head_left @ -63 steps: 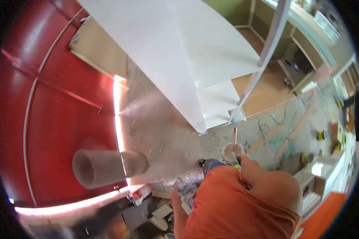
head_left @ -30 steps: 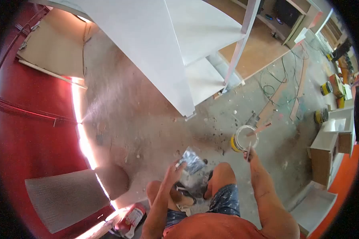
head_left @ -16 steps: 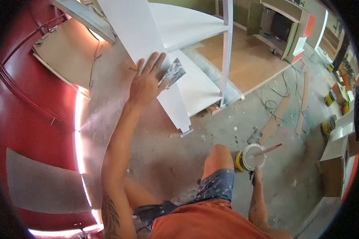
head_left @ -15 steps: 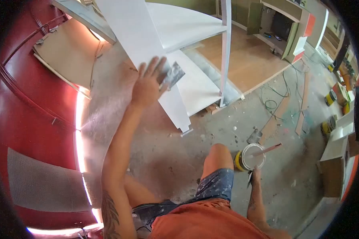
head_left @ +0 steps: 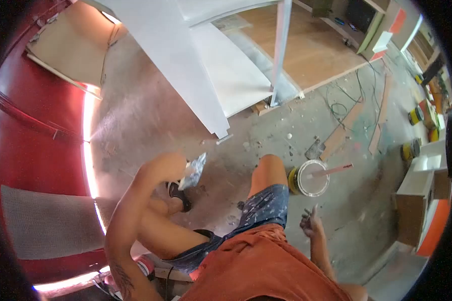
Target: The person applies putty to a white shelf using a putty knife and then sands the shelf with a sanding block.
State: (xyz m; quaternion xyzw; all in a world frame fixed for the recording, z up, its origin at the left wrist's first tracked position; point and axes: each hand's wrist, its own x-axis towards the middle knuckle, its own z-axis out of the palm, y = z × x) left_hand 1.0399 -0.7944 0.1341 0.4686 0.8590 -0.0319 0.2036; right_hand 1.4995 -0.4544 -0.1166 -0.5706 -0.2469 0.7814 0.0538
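Note:
My left hand (head_left: pixel 170 168) is closed round a putty knife (head_left: pixel 193 171), whose wide metal blade is smeared with white. It hangs over the floor near my left knee, apart from the white panel (head_left: pixel 173 65) of a shelf unit. My right hand (head_left: pixel 312 223) is low on my right side, its fingers loosely apart with nothing visible in them. Just beyond it stands a yellow and black bucket (head_left: pixel 293 181) with a whitish rim. A reddish stick (head_left: pixel 336 170) leans out of the bucket.
Cables (head_left: pixel 340 103) and wooden strips (head_left: pixel 342 133) lie on the dusty floor at right. Several other cans, one a yellow and black can (head_left: pixel 411 149), stand farther right near a white and orange cabinet (head_left: pixel 412 200). A red wall (head_left: pixel 35 165) is at left, with a board (head_left: pixel 68 47) near it.
My left hand has come down and back from the white panel with the putty knife. My right hand has drawn back slightly from the bucket, its fingers now apart. The view has shifted.

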